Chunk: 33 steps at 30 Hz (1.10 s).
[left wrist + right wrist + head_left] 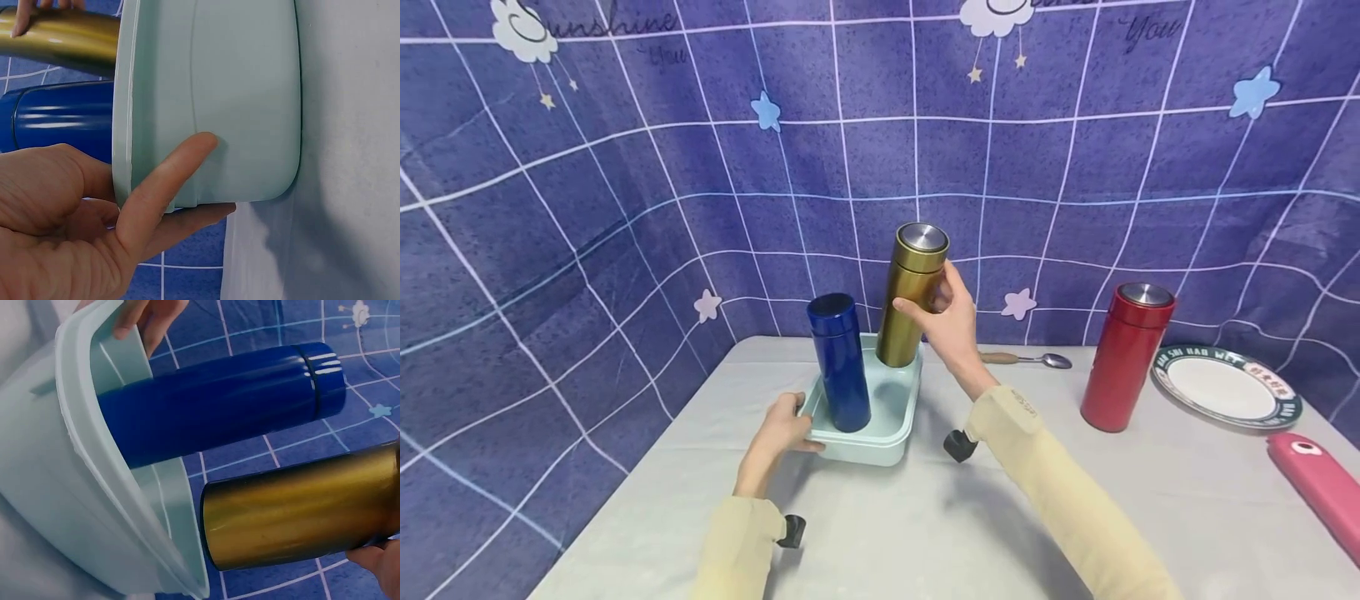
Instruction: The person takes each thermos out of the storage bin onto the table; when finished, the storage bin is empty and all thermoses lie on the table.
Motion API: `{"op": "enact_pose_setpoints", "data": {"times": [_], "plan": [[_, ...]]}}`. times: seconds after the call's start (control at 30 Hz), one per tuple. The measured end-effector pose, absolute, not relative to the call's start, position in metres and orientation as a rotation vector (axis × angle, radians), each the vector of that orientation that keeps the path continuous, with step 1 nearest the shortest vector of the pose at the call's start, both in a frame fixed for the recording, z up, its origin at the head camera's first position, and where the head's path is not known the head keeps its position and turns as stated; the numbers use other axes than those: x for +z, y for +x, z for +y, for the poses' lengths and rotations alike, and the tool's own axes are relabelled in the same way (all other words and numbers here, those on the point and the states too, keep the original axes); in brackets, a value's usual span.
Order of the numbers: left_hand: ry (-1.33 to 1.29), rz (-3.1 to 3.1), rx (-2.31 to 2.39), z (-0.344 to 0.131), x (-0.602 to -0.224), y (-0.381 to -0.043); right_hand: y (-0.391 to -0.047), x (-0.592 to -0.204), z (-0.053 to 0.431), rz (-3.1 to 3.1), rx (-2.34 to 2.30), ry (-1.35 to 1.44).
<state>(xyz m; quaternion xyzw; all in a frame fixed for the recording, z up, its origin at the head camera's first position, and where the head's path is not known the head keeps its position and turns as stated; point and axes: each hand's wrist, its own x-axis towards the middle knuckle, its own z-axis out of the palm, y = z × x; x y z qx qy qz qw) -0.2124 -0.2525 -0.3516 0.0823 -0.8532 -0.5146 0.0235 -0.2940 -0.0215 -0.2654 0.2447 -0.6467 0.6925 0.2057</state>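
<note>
Against gridded purple cloth (1037, 158), the hands (953, 323) (781, 427) grip: right, a glossy gold, silver-topped flask (910, 285); left, a mint tub (861, 452).

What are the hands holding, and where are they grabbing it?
The right hand holds the gold bottle round about its middle. The left hand holds the tub by its near left corner.

2 arms (1056, 487) fwd, L hand (781, 428) low, R hand (952, 323) higher w/ fingers (954, 281) bent.
</note>
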Motion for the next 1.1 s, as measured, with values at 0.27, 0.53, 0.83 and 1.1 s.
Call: {"op": "enact_pose_setpoints", "data": {"times": [0.27,0.53,0.83,1.1], "plan": [[0.238,-2.677,-1.541,-0.254,-0.351,-0.212,-0.300,-0.265,0.000,-1.729,1.972,0.684],[0.229,-2.677,-1.583,-0.253,-0.350,-0.213,-0.324,-0.282,0.028,-1.709,1.990,0.633],[0.206,-2.710,-1.522,-0.256,-0.351,-0.215,-0.321,-0.293,0.059,-1.790,1.890,0.523],[0.181,-2.702,-1.536,-0.255,-0.352,-0.216,-0.315,-0.304,0.087,-1.907,1.798,0.413]]}}
